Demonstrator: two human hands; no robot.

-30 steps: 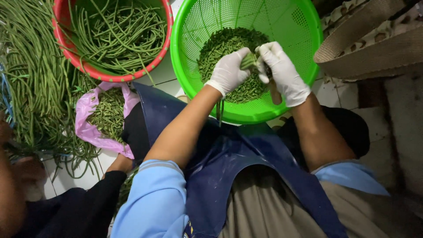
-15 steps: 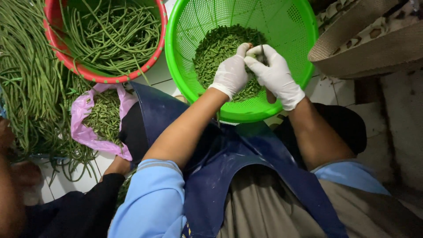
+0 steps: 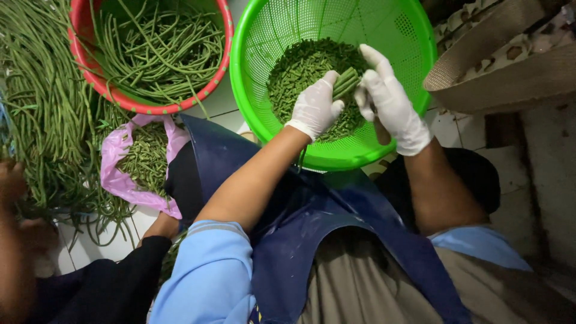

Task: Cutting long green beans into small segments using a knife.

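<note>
A green plastic colander (image 3: 264,120) sits in front of me with a heap of cut green bean pieces (image 3: 300,72) in it. Over that heap my left hand (image 3: 315,107), in a white glove, grips a small bundle of long beans (image 3: 346,81) with the cut ends pointing right. My right hand (image 3: 391,102), also gloved, is against the bundle's tip with its forefinger stretched out along it. This hand is closed on a knife; only the brown handle (image 3: 381,129) shows below the palm, and the blade is hidden.
A red basin (image 3: 150,107) of whole long beans stands to the left, beside a big loose pile of long beans (image 3: 36,102). A pink plastic bag (image 3: 114,174) holds bean scraps. Another person's hands (image 3: 15,198) and dark sleeve are at lower left. A tan woven hat (image 3: 498,66) lies at upper right.
Both hands rose a little over the colander and the right forefinger stretched out over the bundle's tip. The left hand keeps its grip on the beans.
</note>
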